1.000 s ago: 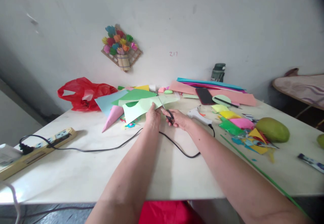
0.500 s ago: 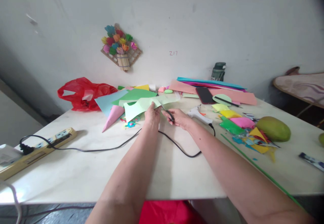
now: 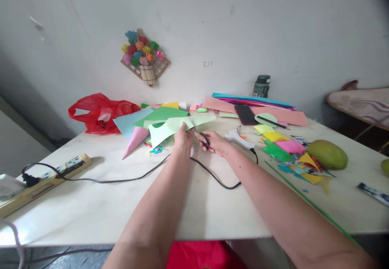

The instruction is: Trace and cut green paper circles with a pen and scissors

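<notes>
My left hand is closed on a pale green sheet of paper, holding it above the table. A pair of scissors with dark handles is in my right hand, fingers wrapped round the grips. The blades point up and left and meet the paper's edge just right of my left thumb. Left of the sheet lies a pink paper cone, with a darker green sheet behind. A white glue gun rests just beyond my right hand.
A black cord crosses the table near a power strip. At the right are a phone, clay packets, paper scraps, a green fruit and a thin green stick. A red plastic bag sits back left.
Very little differs. The scissors and the pale green paper are almost where they were, and both hands keep their holds. The whole view has shifted very slightly.
</notes>
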Available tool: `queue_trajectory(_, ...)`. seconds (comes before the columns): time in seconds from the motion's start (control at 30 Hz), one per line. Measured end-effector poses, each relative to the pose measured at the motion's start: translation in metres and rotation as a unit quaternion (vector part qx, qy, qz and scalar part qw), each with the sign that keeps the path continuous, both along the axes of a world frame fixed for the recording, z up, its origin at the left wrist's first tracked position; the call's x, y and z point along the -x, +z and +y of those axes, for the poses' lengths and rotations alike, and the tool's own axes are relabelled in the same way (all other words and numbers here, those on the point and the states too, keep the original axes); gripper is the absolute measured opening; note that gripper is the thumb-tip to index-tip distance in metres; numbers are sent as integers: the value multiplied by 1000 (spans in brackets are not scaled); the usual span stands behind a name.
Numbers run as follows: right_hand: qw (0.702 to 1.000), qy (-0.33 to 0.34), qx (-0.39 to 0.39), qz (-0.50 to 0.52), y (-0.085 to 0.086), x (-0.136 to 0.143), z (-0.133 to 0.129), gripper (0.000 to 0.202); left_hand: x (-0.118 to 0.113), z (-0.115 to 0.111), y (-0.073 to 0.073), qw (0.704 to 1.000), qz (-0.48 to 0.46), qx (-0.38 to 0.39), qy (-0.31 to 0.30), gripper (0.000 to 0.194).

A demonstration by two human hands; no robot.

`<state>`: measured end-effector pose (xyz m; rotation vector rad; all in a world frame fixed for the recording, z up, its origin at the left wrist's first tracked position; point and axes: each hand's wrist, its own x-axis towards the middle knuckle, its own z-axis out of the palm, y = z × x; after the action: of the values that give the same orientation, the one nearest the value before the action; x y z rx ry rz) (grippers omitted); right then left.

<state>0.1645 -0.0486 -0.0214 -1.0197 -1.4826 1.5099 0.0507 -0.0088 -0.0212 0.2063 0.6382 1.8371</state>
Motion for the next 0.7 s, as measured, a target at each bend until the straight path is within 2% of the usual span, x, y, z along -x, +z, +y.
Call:
queue_trajectory(0.17, 1000, -3, -3, 7, 0, -1, 0, 40, -5, -4, 2, 1000, 8, 4, -3, 4)
queue_trajectory(0.53, 1000, -18, -8, 25, -3, 0, 3, 40, -8, -5, 3, 1000, 11, 0, 2, 9)
queue_trajectory(0.7, 999, -18, -4, 39, -4, 1, 4, 39, -9, -7, 3, 1000, 13, -4, -27, 8)
